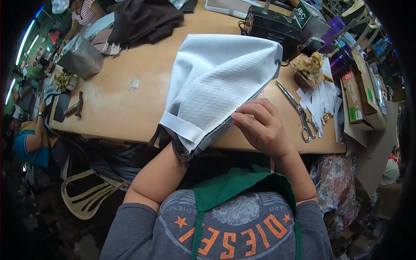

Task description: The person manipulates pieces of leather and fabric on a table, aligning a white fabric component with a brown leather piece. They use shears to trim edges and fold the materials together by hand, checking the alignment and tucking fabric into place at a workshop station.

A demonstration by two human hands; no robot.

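A white textured fabric bag piece is held up over the near middle of the table, with a dark edge along its right side. Near its opening runs a smooth white band. My left forearm goes into that opening, and the cloth hides my left hand and its fingers. At the piece's right-hand seam, my right hand is closed in a pinch, thumb and fingertips on the edge. Large scissors lie on the table to the right of my right hand, blades toward the far side.
The wooden table bears a hammer at left, a metal tin and dark cloth farther back. At right are a black machine, a glue-crusted container, white strips and a cardboard box. A co-worker sits far left.
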